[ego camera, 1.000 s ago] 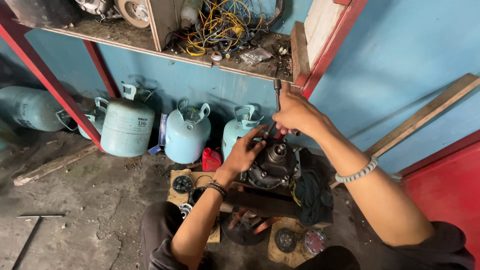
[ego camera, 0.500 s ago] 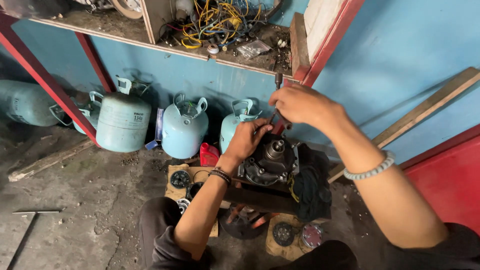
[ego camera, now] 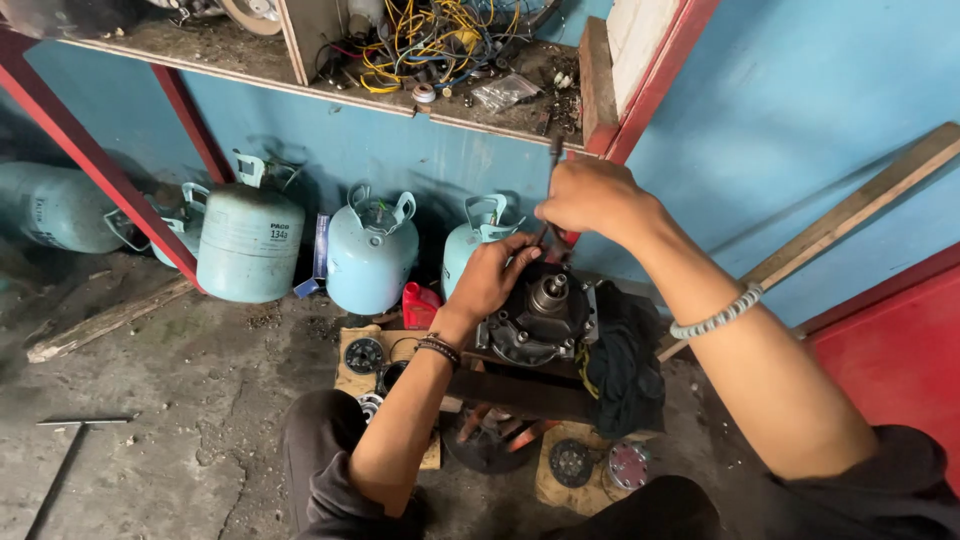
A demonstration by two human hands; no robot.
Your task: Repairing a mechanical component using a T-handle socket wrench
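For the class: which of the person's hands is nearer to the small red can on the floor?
Left. The left hand rests on the compressor, just right of the red can; the right hand is higher and farther right, gripping a tool.

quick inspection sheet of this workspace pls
surface: stained grey concrete floor, parts on cardboard pieces
job's things: dark metal compressor body with round central hub on a low stand; thin dark tool
clutter: black cloth, small red container, round discs, metal bar
hands: left hand rests on the compressor; right hand grips the tool
cables: yellow and blue wire tangle on the shelf
surroundings: pale blue gas cylinders, blue wall, red frame
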